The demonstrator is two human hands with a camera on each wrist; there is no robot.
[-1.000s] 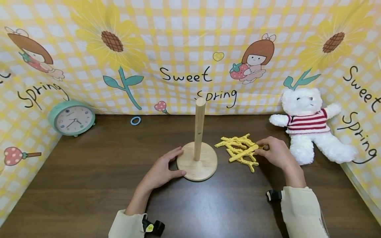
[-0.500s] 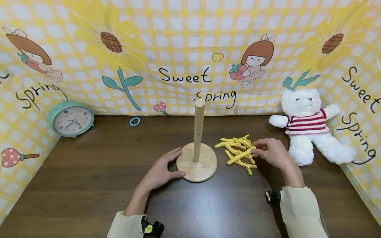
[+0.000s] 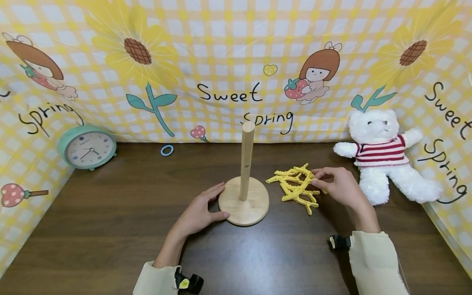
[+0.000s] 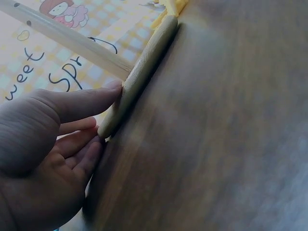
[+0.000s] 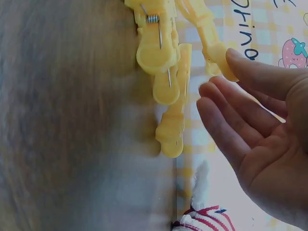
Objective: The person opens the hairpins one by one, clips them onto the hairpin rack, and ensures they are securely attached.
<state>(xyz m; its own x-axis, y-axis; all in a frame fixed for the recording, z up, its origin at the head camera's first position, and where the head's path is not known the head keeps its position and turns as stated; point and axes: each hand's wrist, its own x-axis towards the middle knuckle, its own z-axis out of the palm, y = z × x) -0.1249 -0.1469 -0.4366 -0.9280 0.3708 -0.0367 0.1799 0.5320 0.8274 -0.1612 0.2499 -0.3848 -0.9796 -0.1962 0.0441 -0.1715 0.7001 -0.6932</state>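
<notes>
A pale wooden stand (image 3: 248, 211), a round base with an upright post, is in the middle of the head view. At its left edge, my left hand (image 3: 197, 215) holds the base with thumb and fingers; the left wrist view shows the thumb (image 4: 91, 98) on the rim. A loose pile of yellow spring hair clips (image 3: 295, 196) is right of the stand. My right hand (image 3: 341, 184) pinches the end of one yellow hair clip (image 5: 211, 43) between thumb and fingers, above the others. The far end of that clip is cut off in the right wrist view.
A white teddy bear (image 3: 380, 153) in a striped top sits just right of the clips, against the patterned cloth. A green alarm clock (image 3: 88, 147) and a light blue ring (image 3: 167, 150) are at the back left of the brown table (image 3: 110, 229).
My right hand shifts slightly, and the hair clip at its fingertips changes its angle over the pile. The left hand and the stand stay where they were.
</notes>
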